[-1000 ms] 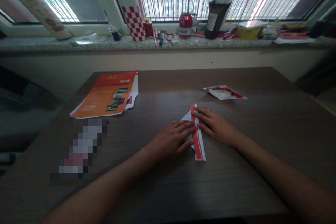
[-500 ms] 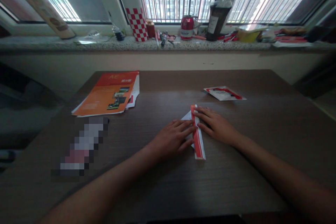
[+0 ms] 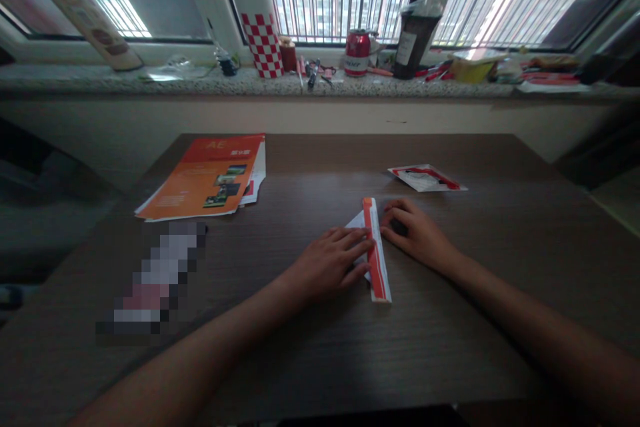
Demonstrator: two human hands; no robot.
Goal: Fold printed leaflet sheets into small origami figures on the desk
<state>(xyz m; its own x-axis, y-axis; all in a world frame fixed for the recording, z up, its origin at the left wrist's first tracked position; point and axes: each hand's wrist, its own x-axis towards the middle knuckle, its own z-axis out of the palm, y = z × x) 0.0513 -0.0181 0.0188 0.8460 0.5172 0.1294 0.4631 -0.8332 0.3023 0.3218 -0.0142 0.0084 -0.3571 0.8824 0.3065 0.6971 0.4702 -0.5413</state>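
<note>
A folded strip of paper (image 3: pixel 379 265), red-orange and white, lies lengthwise on the table, with a white pointed flap (image 3: pixel 355 221) sticking out on its left side. My left hand (image 3: pixel 333 260) rests flat on this paper, fingers stretched out with their tips on the strip. Just right of the strip, my right hand (image 3: pixel 417 233) has its fingers curled in. Its thumb and forefinger tips come close together near the strip's right edge; whether they grip anything is not clear.
Farther back lies another folded red-and-white paper (image 3: pixel 425 178). An orange booklet (image 3: pixel 200 177) sits on loose sheets at the left, with a pixelated object (image 3: pixel 160 273) nearer me. Behind the table (image 3: pixel 320 360), the windowsill (image 3: pixel 190 85) carries a bottle (image 3: pixel 263 43), a red can (image 3: pixel 357 53) and a dark cup (image 3: pixel 414 43).
My right hand has lifted off the strip and drawn slightly right, its outstretched fingers now curled. My left hand and the paper have stayed put.
</note>
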